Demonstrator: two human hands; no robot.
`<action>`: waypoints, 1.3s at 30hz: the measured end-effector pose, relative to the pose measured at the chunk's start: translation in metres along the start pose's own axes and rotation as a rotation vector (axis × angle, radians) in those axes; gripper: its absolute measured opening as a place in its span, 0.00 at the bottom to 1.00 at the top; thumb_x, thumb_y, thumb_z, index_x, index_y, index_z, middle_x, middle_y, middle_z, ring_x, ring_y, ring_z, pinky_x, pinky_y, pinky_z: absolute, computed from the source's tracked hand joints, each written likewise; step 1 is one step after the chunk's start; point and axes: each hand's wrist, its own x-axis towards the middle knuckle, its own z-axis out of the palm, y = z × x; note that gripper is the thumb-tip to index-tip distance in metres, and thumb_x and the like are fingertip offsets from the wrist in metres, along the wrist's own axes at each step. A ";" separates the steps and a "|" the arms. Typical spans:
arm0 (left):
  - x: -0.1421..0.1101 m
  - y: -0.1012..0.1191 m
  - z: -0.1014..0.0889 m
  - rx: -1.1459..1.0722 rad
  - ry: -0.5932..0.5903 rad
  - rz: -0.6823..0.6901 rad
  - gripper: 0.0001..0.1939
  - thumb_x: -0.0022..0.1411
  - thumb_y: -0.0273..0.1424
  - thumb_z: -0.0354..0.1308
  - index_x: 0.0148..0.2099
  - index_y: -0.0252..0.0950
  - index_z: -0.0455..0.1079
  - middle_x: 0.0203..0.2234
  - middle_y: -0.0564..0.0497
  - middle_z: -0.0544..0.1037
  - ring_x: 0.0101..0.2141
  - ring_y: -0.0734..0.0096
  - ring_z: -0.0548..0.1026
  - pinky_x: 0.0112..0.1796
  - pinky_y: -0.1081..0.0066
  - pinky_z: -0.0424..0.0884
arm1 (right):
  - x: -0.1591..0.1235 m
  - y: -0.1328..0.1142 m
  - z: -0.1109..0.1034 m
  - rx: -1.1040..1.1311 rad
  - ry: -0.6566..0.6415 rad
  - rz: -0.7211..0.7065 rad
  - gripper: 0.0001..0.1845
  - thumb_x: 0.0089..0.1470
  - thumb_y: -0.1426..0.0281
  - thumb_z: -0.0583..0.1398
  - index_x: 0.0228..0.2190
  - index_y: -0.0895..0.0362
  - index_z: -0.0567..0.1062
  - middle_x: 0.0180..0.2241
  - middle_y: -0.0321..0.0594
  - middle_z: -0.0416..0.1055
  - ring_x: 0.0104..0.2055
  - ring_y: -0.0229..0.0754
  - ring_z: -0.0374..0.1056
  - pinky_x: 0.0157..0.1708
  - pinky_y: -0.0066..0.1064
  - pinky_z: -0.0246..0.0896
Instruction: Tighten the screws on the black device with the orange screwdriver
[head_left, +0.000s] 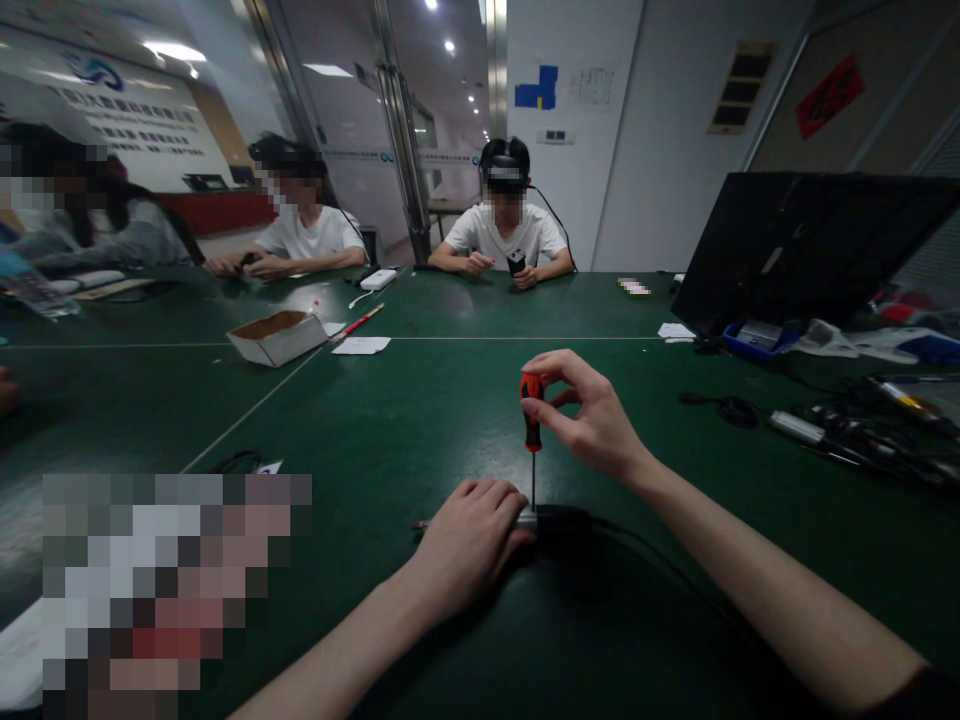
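My right hand point(581, 410) pinches the red and black handle of a screwdriver point(532, 412) between thumb and fingers. The screwdriver stands upright, its thin shaft pointing down to a small silver-grey casing point(529, 519) on the green table. My left hand point(476, 530) is wrapped over that casing and presses it against the tabletop. Most of the casing is covered by the hand. A short end pokes out on the left, and a black cable point(645, 545) runs off to the right, under my right forearm. Whatever the screwdriver's tip touches is too small to make out.
A white open box point(277, 338) stands on the table point(420, 410) beside a red stick point(360, 322) and paper slips. At right are a black monitor point(810, 250), a blue tray point(757, 340) and tangled cables with silver tools point(799, 428). Several people sit around the table.
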 end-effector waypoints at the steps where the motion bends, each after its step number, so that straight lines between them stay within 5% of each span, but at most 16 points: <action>1: 0.000 0.000 0.000 0.000 -0.002 -0.001 0.10 0.69 0.34 0.53 0.49 0.35 0.67 0.43 0.46 0.74 0.41 0.58 0.71 0.43 0.60 0.65 | 0.000 0.000 0.000 0.000 -0.006 -0.001 0.12 0.53 0.73 0.61 0.41 0.54 0.71 0.41 0.40 0.70 0.40 0.38 0.70 0.31 0.27 0.69; 17: 0.001 0.001 -0.004 -0.005 -0.016 -0.003 0.10 0.69 0.34 0.52 0.48 0.35 0.68 0.43 0.46 0.74 0.41 0.58 0.72 0.43 0.60 0.65 | 0.001 -0.002 0.001 0.046 -0.004 0.027 0.15 0.53 0.72 0.61 0.40 0.54 0.62 0.38 0.40 0.75 0.38 0.38 0.72 0.28 0.27 0.68; 30: -0.001 -0.001 0.002 0.013 0.004 0.002 0.09 0.69 0.34 0.52 0.47 0.35 0.67 0.42 0.46 0.74 0.41 0.59 0.71 0.43 0.61 0.65 | 0.001 0.000 -0.001 0.004 -0.062 -0.010 0.13 0.56 0.74 0.57 0.44 0.53 0.72 0.40 0.38 0.73 0.38 0.37 0.70 0.31 0.27 0.67; 39: 0.001 0.003 -0.007 -0.005 -0.025 -0.013 0.10 0.69 0.34 0.52 0.49 0.35 0.68 0.43 0.46 0.74 0.41 0.59 0.72 0.43 0.60 0.66 | 0.002 0.002 0.001 0.044 0.015 0.056 0.16 0.52 0.68 0.62 0.37 0.53 0.59 0.35 0.38 0.76 0.34 0.39 0.72 0.28 0.29 0.67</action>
